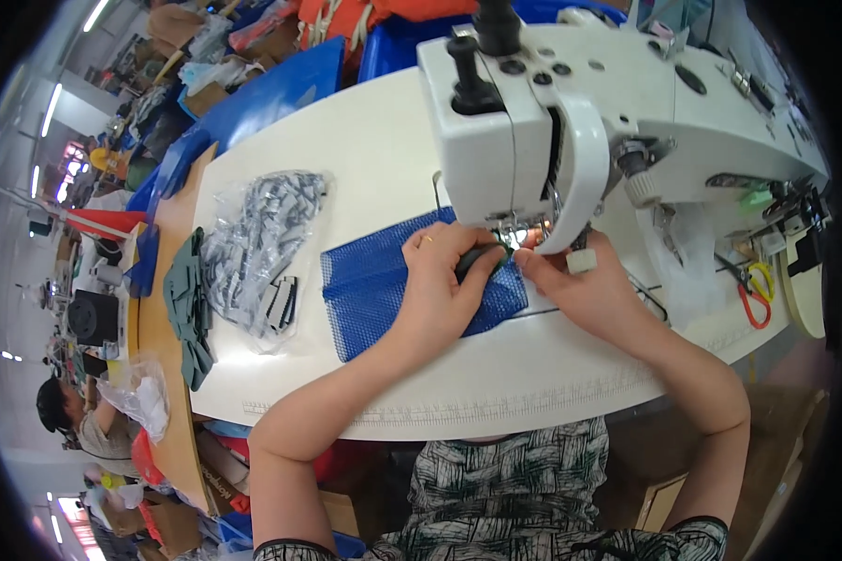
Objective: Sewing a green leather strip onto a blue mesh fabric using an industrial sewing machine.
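Note:
A white sewing machine (pixel 486 150) stands over a piece of blue mesh fabric (pixel 365 309). My left hand (pixel 440 280) grips a dark, folded piece (pixel 475 262) on the mesh, just left of the lit presser foot (pixel 518 236). My right hand (pixel 594 290) is at the right of the foot, its thumb and fingertips closed at the fabric edge by the needle. What the right fingertips hold is too small and too hidden to make out.
Left lie a clear bag (pixel 253 234) of grey-white pieces and green strips (pixel 185 309). Right are red-and-yellow scissors (pixel 753 299). Blue bins (pixel 374 51) stand behind. A co-worker (pixel 89 411) is at the far left, beside a wooden table (pixel 164 355).

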`<action>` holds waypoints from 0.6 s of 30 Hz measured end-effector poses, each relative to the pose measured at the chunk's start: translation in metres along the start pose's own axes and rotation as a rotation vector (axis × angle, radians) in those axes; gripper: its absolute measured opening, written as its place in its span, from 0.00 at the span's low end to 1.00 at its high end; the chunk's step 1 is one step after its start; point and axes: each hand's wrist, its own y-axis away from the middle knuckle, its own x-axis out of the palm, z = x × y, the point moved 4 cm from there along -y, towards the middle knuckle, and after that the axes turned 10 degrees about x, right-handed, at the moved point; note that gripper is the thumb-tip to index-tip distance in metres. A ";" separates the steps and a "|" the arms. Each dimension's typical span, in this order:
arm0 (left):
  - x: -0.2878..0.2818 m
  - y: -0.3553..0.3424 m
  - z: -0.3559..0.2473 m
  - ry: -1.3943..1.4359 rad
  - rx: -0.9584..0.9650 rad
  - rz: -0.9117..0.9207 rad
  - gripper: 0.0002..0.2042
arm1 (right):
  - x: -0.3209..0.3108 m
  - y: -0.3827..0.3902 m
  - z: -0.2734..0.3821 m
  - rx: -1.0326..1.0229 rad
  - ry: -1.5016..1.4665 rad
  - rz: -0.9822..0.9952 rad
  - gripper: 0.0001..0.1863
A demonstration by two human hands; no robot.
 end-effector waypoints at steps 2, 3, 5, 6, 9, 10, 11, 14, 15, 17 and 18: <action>0.001 0.002 0.000 -0.007 0.054 -0.029 0.05 | 0.006 -0.008 -0.007 0.163 -0.060 0.049 0.16; 0.000 0.005 -0.003 -0.086 0.106 -0.082 0.06 | 0.011 -0.008 -0.011 0.278 -0.167 0.123 0.16; 0.001 0.007 -0.003 -0.121 0.109 -0.094 0.08 | 0.014 -0.010 -0.014 0.372 -0.285 0.266 0.15; 0.002 0.007 -0.005 -0.126 0.119 -0.096 0.08 | 0.011 -0.012 -0.013 0.354 -0.289 0.283 0.14; 0.004 0.007 -0.003 -0.057 0.013 -0.068 0.06 | 0.005 -0.015 -0.013 0.371 -0.296 0.315 0.13; 0.003 0.007 -0.006 -0.063 0.048 -0.108 0.07 | 0.005 -0.016 -0.013 0.382 -0.290 0.320 0.12; 0.002 0.007 -0.008 -0.060 0.070 -0.158 0.07 | 0.005 -0.017 -0.015 0.404 -0.272 0.318 0.12; 0.000 0.008 -0.012 -0.084 0.142 -0.169 0.09 | 0.007 -0.019 -0.016 0.421 -0.235 0.301 0.12; -0.001 0.010 -0.012 -0.121 0.162 -0.128 0.09 | 0.009 -0.019 -0.016 0.421 -0.236 0.300 0.11; -0.002 0.010 -0.012 -0.181 0.186 -0.092 0.07 | 0.011 -0.019 -0.016 0.427 -0.218 0.281 0.11; -0.002 0.011 -0.012 -0.185 0.178 -0.093 0.07 | 0.012 -0.020 -0.015 0.411 -0.232 0.287 0.12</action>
